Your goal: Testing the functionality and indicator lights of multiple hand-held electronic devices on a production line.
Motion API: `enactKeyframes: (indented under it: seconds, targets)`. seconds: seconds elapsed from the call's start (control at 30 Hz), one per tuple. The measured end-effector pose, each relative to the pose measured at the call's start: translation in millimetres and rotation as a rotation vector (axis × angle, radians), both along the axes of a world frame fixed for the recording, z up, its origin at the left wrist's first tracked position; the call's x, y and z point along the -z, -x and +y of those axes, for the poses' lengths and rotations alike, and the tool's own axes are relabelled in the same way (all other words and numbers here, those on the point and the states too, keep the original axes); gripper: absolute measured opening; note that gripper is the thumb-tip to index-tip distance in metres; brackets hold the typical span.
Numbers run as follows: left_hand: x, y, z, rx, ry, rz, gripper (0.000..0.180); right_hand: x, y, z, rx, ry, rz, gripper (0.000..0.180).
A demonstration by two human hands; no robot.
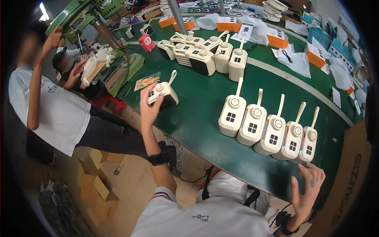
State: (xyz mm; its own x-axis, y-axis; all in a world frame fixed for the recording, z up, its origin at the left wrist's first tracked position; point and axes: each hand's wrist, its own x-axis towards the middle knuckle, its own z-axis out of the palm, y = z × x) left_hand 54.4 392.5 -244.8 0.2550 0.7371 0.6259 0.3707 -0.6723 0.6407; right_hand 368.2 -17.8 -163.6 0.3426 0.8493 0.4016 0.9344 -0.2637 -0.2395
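Observation:
My left hand [149,104] is raised over the near edge of the green table [205,106] and grips a cream box-shaped device [164,94] with a round knob and an upright handle. My right hand [308,189] hovers open, fingers spread, just in front of the right end of a row of several identical cream devices [268,128] standing side by side on the table. It touches none of them. A second cluster of the same cream devices [205,53] stands farther back.
Two other people work at a green machine [85,15] at the left. White and orange boxes [229,25], plastic bags and papers [294,59] fill the far table. Cardboard boxes [100,189] lie on the floor below left. A small red carton [146,42] stands near the cluster.

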Motion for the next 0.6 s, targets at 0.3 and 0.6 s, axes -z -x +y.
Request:
enactKeyframes:
  seconds: [0.3,0.6]
  targets:
    - [15,-68,-84,0.193,-0.027,-0.058,0.069,4,4,6,-0.019,0.004,-0.022,0.031]
    - [6,-105,-97,0.192,-0.150,0.017,0.060,8,3,8,-0.005,0.022,-0.018,0.029]
